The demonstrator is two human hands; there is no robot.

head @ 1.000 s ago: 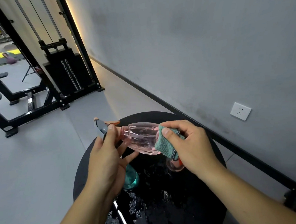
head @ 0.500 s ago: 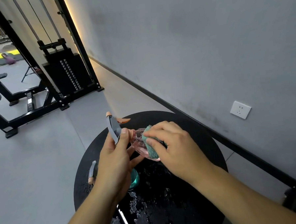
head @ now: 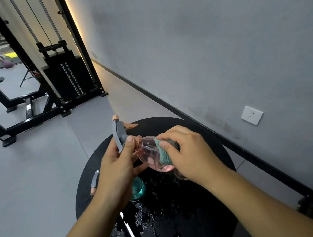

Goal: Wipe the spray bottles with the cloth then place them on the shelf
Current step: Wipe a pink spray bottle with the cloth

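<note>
In the lower middle of the frame, above a round black bench, a pink spray bottle is held on its side between the two hands. Much is hidden: the bottle's base is covered by the right hand, most of the teal cloth is tucked under that hand's fingers, and a second, teal bottle lying on the bench is largely masked by the left hand. A grey and orange sprayer head is seen at the bench's left edge; whether it belongs to the teal bottle cannot be told. No shelf can be made out. The bench is wet, with water droplets scattered over its near half.

The bottle's neck is gripped by the left hand, thumb laid against the grey trigger head, which points to the upper left. The cloth is pinched by the curled right hand and pressed against the bottle's body, right of centre.

Compared with half a second earlier, the cloth has been drawn slightly back along the body, away from the neck, so that more pink plastic is exposed. A second earlier it was held further still toward the base.
</note>
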